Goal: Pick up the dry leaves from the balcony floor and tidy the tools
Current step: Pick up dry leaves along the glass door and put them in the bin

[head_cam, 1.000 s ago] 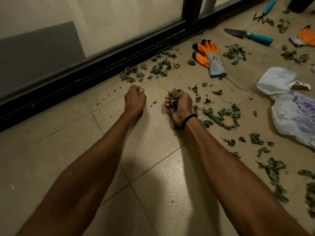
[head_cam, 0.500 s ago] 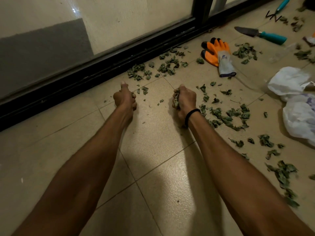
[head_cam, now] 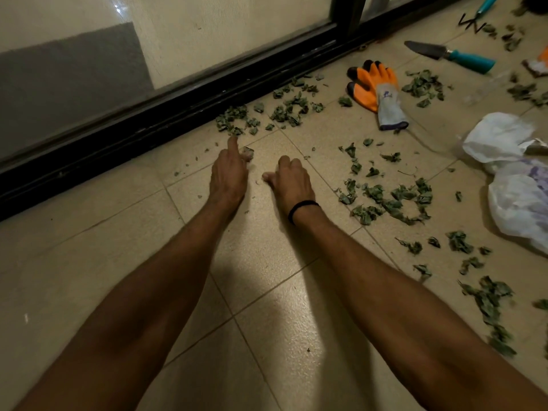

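Black door track under glass pane; white plastic bags right.

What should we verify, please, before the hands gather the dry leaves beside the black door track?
1. Dry green leaf pile within reach of left hand: ok, its index finger nearly touches it.
2. Left hand empty: cannot tell, curled fingers hide the palm.
3. Right hand empty: cannot tell, palm faces down.
4. White plastic bag nearby: ok; its mouth open: cannot tell.
5. Teal-handled metal trowel and orange-and-grey glove clear of the pile: ok.
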`<state>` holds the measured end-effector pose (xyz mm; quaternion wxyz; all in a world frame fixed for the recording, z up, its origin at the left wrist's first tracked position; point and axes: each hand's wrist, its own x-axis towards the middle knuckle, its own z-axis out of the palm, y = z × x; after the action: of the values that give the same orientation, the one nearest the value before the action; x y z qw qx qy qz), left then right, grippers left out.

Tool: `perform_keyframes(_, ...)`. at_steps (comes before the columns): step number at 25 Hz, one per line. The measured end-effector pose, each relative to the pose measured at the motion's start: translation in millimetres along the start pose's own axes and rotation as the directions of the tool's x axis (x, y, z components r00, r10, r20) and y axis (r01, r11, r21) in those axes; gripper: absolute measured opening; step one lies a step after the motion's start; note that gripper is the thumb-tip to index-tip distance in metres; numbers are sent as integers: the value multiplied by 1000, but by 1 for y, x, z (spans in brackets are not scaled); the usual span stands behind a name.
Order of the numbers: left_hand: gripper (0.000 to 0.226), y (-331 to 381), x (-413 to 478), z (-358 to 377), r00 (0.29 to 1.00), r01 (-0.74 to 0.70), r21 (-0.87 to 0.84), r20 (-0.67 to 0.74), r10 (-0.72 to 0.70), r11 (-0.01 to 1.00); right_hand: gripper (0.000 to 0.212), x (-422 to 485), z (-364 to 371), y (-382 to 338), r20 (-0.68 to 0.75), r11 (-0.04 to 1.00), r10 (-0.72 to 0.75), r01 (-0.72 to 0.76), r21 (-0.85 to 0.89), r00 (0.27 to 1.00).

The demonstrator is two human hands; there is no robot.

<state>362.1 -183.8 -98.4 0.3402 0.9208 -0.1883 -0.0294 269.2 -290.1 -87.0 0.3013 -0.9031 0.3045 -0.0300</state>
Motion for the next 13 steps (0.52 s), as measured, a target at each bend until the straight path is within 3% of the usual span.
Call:
perform_keyframes(4, 35, 4, 0, 8, 997, -76, 255, 37, 69, 964, 22, -3, 4, -1, -39, 991, -82, 78, -111, 996)
perform_keyframes(9, 14, 9, -7, 10, 987, -141, 314, -31, 158, 939, 19, -1, -9, 1, -89, 994, 30, -20, 107, 996)
perform_keyframes(11, 13, 9, -3, 3, 996, -85, 220, -21, 92, 972, 20, -1, -15, 3, -88, 945, 129, -95, 314, 988)
perform_keyframes(13, 17, 7, 4, -9, 998, 68, -42, 19, -67, 997, 19, -2, -23, 6, -32, 838, 226, -177, 516, 974)
